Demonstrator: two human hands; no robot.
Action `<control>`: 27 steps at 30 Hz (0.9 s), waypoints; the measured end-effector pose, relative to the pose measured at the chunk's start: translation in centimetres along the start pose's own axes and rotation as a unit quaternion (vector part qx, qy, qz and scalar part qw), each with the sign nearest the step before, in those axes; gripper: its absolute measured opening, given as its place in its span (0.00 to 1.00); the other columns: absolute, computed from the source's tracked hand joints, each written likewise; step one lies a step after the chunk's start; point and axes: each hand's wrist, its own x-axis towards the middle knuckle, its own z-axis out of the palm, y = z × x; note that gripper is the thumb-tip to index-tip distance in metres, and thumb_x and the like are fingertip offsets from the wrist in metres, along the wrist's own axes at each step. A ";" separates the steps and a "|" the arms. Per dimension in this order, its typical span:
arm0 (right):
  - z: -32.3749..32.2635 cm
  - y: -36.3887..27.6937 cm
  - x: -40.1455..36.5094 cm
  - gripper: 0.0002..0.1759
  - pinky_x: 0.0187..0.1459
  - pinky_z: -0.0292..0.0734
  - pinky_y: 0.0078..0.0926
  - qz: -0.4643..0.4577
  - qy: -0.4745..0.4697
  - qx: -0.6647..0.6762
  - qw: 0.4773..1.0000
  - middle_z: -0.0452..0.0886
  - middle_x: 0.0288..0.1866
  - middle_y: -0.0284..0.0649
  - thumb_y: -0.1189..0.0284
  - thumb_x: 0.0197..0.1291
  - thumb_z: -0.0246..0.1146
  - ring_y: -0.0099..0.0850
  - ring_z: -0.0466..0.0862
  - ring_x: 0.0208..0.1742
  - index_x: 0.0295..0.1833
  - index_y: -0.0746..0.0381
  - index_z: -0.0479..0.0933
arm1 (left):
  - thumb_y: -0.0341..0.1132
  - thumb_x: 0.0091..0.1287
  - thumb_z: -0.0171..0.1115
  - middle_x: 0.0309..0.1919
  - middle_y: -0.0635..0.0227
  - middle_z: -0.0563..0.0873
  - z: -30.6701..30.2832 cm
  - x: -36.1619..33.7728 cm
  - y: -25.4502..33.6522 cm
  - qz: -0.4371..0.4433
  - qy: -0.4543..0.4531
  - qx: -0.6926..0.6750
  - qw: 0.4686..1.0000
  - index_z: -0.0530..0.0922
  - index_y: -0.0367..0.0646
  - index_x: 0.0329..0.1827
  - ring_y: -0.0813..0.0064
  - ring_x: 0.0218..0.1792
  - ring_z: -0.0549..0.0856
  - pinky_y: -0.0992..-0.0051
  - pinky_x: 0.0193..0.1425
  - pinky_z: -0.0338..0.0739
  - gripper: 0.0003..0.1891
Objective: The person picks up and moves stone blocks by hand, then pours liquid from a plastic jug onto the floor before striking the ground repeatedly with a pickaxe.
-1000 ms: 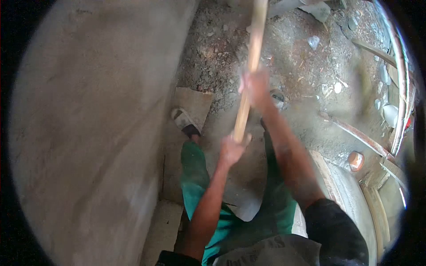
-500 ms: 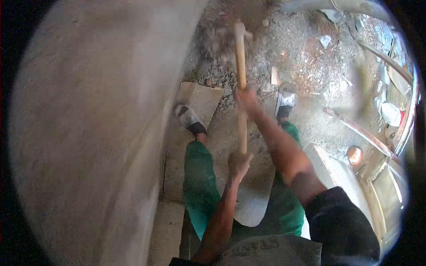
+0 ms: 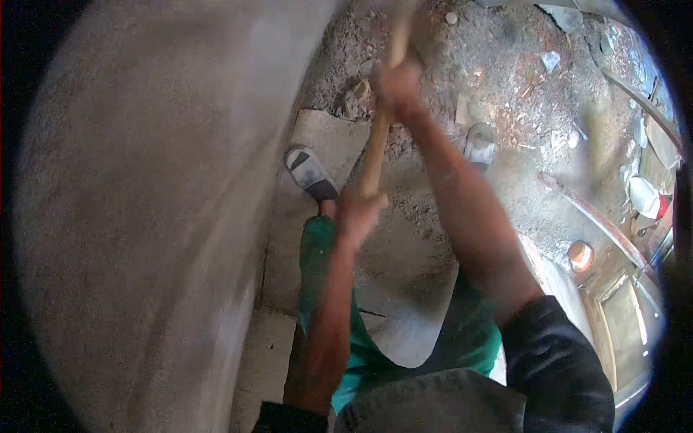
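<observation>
Just right of the concrete wall [image 3: 159, 216], both hands clench the wooden handle [image 3: 375, 155], right hand [image 3: 393, 83] high, left hand [image 3: 359, 213] at its near end; the tool's head is out of view. Rubble [image 3: 498, 79] by the wall looks partly loosened, so I judge much digging remains

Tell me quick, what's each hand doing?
Left hand: closed on the wooden handle, near end.
Right hand: closed on the same handle, farther up.

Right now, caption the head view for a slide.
Left hand and right hand grip a wooden handle beside a concrete wall, over rubble.
</observation>
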 end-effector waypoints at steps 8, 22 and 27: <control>-4.3 8.2 -13.9 0.13 0.18 0.74 0.30 0.289 -0.218 0.189 0.913 0.72 0.18 0.30 0.64 0.64 0.66 0.26 0.77 0.19 0.31 0.58 0.74 | 0.37 0.58 0.71 0.24 0.68 0.81 12.8 -7.3 -11.6 -0.157 0.037 -0.186 0.969 0.79 0.38 0.34 0.76 0.21 0.81 0.69 0.26 0.74 0.12; -11.6 -5.0 -6.7 0.13 0.28 0.75 0.38 0.049 0.041 -0.016 0.998 0.78 0.25 0.39 0.66 0.64 0.64 0.32 0.80 0.27 0.35 0.66 0.76 | 0.38 0.59 0.75 0.28 0.51 0.86 9.8 -0.6 -3.4 0.205 0.107 0.083 0.969 0.83 0.34 0.37 0.52 0.33 0.88 0.57 0.39 0.80 0.15; -9.8 -9.0 15.0 0.22 0.39 0.76 0.52 -0.384 0.137 -0.251 0.878 0.82 0.29 0.49 0.55 0.65 0.65 0.53 0.81 0.32 0.37 0.66 0.81 | 0.40 0.55 0.74 0.23 0.63 0.84 1.4 17.0 14.8 0.323 -0.003 0.049 0.945 0.82 0.31 0.41 0.62 0.23 0.83 0.62 0.31 0.80 0.20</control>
